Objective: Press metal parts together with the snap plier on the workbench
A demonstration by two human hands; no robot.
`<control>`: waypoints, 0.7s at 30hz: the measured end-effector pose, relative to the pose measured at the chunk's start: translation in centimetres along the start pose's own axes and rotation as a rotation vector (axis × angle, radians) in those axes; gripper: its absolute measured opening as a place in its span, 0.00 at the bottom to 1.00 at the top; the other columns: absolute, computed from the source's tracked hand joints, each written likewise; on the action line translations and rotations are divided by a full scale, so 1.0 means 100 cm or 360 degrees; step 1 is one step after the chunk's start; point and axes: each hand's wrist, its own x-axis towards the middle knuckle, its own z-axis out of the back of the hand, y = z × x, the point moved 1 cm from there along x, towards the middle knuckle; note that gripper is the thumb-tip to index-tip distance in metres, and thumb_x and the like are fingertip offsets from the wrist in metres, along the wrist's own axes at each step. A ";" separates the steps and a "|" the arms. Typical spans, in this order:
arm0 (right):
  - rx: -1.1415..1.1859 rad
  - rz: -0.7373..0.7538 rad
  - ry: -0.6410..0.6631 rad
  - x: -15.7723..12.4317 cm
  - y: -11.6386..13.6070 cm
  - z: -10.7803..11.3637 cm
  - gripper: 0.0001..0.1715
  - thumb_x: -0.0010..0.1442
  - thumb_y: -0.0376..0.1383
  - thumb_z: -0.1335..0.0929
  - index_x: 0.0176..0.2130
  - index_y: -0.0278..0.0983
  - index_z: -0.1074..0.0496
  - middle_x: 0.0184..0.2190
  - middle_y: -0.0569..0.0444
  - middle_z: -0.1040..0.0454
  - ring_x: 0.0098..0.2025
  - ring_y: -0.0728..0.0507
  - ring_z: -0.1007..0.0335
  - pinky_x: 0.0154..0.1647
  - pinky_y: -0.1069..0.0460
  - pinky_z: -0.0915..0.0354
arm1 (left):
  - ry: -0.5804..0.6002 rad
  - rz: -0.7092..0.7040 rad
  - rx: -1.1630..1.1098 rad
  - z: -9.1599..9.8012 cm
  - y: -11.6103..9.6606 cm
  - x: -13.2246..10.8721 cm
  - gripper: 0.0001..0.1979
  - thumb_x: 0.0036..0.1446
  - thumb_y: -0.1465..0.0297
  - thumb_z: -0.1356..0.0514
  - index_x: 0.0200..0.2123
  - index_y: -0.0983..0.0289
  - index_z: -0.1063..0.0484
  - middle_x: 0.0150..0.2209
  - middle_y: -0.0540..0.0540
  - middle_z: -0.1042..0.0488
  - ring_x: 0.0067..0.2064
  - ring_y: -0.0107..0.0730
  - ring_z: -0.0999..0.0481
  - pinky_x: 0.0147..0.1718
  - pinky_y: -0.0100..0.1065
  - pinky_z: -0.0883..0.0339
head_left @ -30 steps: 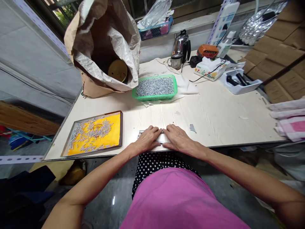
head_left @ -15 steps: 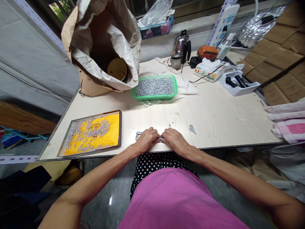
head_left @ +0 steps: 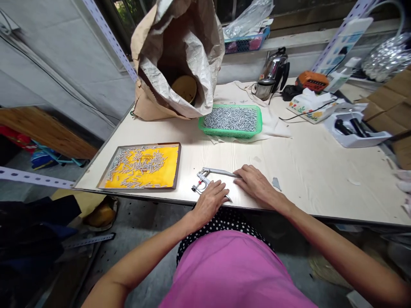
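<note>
A metal plier-like hand tool lies on the pale table near its front edge, its two handles spread apart. My left hand rests on the lower handle, fingers curled over it. My right hand lies on the upper handle's end, fingers pressed flat on it. A yellow tray strewn with several small metal pins sits to the left. A green basket full of the same pins stands further back.
A large open paper sack with a round yellow thing inside stands at the back left. A kettle, an orange device, a tissue pack and a white tray line the back right. Cardboard lies far right.
The view has swung left. My hands, close together over the tool before, have drawn apart, and the tool's handles now stand spread open and uncovered.
</note>
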 end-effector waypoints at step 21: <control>-0.0188 0.0729 0.0268 0.088 0.119 -0.018 0.08 0.61 0.31 0.32 0.32 0.36 0.22 0.38 0.46 0.27 0.42 0.41 0.34 0.36 0.50 0.41 | 0.0004 0.0280 -0.0185 -0.007 0.002 -0.003 0.13 0.64 0.68 0.44 0.47 0.66 0.24 0.46 0.61 0.21 0.47 0.46 0.22 0.48 0.42 0.28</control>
